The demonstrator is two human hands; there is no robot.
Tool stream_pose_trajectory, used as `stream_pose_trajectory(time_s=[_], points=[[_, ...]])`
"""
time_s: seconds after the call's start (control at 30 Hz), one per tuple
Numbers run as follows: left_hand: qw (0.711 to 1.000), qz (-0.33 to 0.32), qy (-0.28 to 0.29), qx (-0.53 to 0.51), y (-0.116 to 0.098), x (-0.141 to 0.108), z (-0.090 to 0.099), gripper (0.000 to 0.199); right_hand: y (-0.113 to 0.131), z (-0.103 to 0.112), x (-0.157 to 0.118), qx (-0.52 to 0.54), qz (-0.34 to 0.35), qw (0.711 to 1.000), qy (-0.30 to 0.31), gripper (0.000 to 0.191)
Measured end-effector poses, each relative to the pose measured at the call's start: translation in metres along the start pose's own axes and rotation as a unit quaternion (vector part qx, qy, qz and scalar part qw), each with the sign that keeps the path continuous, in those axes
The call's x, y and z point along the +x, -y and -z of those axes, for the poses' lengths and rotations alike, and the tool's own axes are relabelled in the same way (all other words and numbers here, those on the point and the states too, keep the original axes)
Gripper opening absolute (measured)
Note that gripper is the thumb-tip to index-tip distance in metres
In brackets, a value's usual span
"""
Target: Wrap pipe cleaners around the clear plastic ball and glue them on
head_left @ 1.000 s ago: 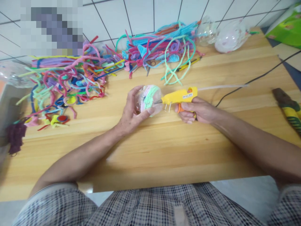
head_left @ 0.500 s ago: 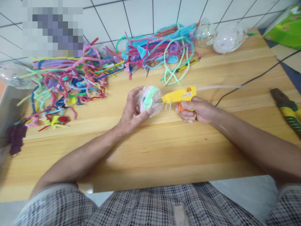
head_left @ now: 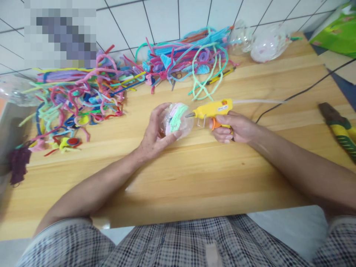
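Over the middle of the table, my left hand is wrapped round a clear plastic ball. Strips of pipe cleaner, mint green and pale lilac, lie across the ball's face. A yellow hot glue gun is in my right hand, with fingers round its handle and at the orange trigger. Its metal nozzle points left at the ball's right side, close to the green strip; whether it touches cannot be made out. A clear glue stick juts from the gun's rear.
Piles of coloured pipe cleaners line the tiled wall. A yellow cutter knife and small scissors lie there. Clear balls stand at the back right. A black cord crosses the right side, near yellow-green handled pliers.
The glue gun's nozzle has shifted slightly up and right, away from the green strip. My left hand keeps its hold on the ball almost unmoved.
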State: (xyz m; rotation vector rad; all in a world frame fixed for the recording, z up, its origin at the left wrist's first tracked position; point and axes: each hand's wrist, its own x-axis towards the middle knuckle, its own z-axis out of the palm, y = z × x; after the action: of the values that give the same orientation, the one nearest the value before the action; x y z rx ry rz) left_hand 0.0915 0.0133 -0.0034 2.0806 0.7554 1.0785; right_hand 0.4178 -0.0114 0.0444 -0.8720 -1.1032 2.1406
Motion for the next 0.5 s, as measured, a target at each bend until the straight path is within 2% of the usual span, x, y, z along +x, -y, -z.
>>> stream_pose_trajectory(time_s=[0.27,0.5], points=[[1.0,0.01,0.009,-0.021,-0.0002,-0.0004,0.0036,0.088,0.0004,0.0102,-0.0017,-0.024,-0.02,0.999,0.037,0.041],[0.999,-0.005,0.03,-0.01,-0.0049,-0.0004,0.0056,0.091,0.0016,0.0045,-0.0024,-0.026,-0.017,0.999,0.012,0.047]])
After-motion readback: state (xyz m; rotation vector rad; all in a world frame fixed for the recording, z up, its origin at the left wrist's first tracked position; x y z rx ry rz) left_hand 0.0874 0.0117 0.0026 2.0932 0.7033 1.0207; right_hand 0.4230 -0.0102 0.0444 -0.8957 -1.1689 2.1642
